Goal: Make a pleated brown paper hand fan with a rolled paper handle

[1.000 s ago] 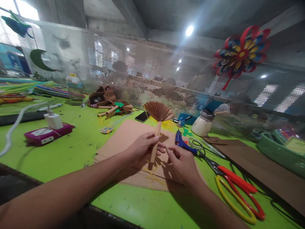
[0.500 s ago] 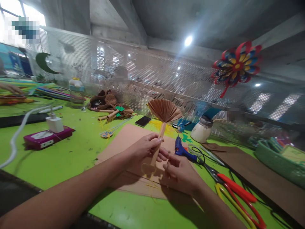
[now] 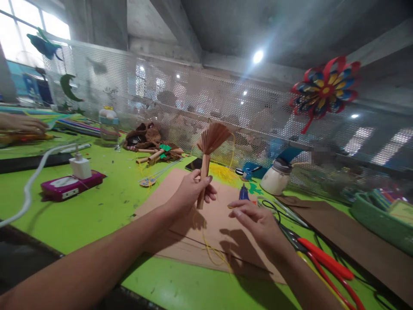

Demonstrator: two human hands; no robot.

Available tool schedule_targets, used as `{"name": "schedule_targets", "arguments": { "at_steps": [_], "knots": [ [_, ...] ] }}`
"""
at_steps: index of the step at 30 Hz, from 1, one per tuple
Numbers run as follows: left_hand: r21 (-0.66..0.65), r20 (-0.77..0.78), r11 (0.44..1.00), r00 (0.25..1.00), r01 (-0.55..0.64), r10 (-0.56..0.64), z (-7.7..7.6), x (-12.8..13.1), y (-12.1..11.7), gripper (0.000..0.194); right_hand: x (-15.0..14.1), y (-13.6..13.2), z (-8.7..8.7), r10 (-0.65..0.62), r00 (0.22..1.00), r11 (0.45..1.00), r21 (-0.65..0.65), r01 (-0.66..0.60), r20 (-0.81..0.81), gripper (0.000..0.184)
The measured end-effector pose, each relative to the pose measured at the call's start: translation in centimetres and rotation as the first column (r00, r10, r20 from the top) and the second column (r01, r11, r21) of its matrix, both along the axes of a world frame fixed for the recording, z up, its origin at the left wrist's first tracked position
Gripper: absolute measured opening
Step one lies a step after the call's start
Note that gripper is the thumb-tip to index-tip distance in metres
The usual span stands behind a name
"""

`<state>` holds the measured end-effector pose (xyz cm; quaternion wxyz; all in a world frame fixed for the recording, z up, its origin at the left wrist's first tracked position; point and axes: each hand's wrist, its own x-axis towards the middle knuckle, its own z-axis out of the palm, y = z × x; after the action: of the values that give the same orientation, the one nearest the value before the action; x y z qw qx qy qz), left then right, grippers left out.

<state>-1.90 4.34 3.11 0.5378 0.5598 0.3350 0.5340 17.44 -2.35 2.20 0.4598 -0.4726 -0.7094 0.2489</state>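
Observation:
My left hand [image 3: 193,189] is closed round the handle of a pleated brown paper fan [image 3: 213,137], thumb in front. The fan stands nearly upright, its folds turned partly edge-on. To its right, my right hand [image 3: 253,219] is apart from the handle, thumb and forefinger pinched with a bit of yellow at their tips, seemingly strand. A thin yellow strand [image 3: 214,257] trails below the fan, and another length loops beside its folds; how they join is unclear. Under both hands lie brown paper sheets [image 3: 167,193]. A blue glue gun [image 3: 244,192] is partly hidden behind my right hand.
Large scissors [image 3: 325,258] and a brown board [image 3: 348,232] lie right, near a green basket [image 3: 380,219]. A white jar [image 3: 274,178] stands behind. At left are a purple power strip [image 3: 72,185] and another person's hand [image 3: 24,125]. Rolled-paper sticks [image 3: 156,156] lie behind.
The fan has turned from broadside to narrower and shifted left, higher in my left hand. My right hand has drawn away from the handle. The view has swung slightly left.

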Motion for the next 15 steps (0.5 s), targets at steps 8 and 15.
{"name": "schedule_targets", "arguments": {
  "at_steps": [8,15],
  "knots": [
    [-0.005,0.084,0.999,0.995,-0.053,0.053,0.7,0.4,-1.3,0.012,-2.8,-1.4,-0.5,0.233,0.933,0.832,-0.441,-0.337,-0.274,0.040],
    [-0.073,0.146,0.997,0.989,0.032,-0.021,2.3,-0.5,-3.6,0.003,-4.1,-7.0,2.5,0.239,0.960,0.737,-0.616,-0.278,-0.147,0.040]
  ]
}}
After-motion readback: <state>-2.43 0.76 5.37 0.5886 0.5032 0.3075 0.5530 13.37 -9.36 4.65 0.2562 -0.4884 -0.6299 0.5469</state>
